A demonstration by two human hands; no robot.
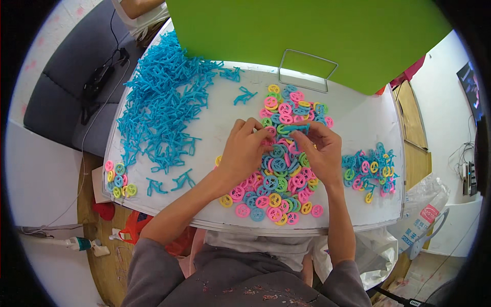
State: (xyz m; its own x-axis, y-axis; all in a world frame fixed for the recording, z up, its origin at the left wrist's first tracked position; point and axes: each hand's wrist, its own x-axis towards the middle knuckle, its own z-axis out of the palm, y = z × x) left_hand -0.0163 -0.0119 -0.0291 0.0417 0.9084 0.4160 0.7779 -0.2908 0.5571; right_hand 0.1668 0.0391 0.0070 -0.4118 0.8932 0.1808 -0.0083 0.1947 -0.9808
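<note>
My right hand (323,153) pinches a blue toy bicycle frame (295,128) between thumb and fingers, above a heap of small plastic spoked wheels (279,165). Close beside it on the left, my left hand (246,151) is closed, its fingertips down among the wheels; whatever it grips is hidden. The wheels are pink, blue, green and yellow, and they spread under and around both hands. A big pile of blue frames (163,97) covers the table's left side. Frames with coloured wheels on them (371,171) lie in a cluster at the right.
A tall green panel (307,36) stands along the back of the white table (215,128), with a thin metal loop (327,84) by its foot. A few wheels (118,179) sit at the left corner. Another person's arm (138,7) shows at the far left.
</note>
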